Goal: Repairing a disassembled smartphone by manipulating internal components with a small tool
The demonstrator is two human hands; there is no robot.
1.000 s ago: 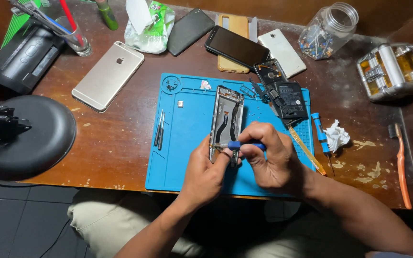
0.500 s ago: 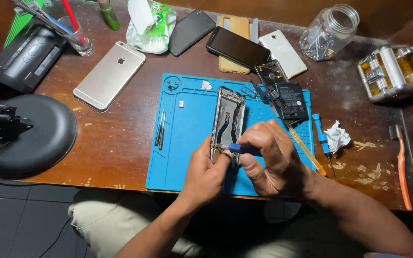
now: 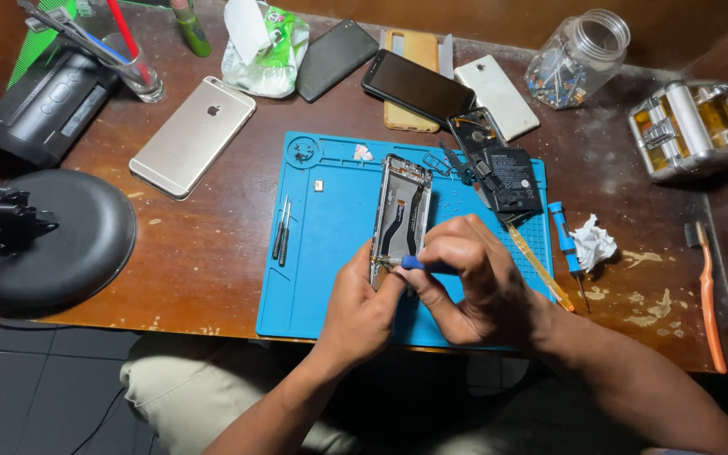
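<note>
I see a bright blue mat [image 3: 330, 244] in the middle, a gold phone [image 3: 193, 136] upper left, and an orange brush [image 3: 709, 295] far right.

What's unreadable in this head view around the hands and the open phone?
- Head view: the lower end of the open phone is hidden behind the left hand and right hand.
- Tip of the blue-handled tool: too small, and the fingers cover most of the handle.
- Contents of the glass jar: too small to identify.
- Black lamp base: its arm is cut off by the left edge.
</note>
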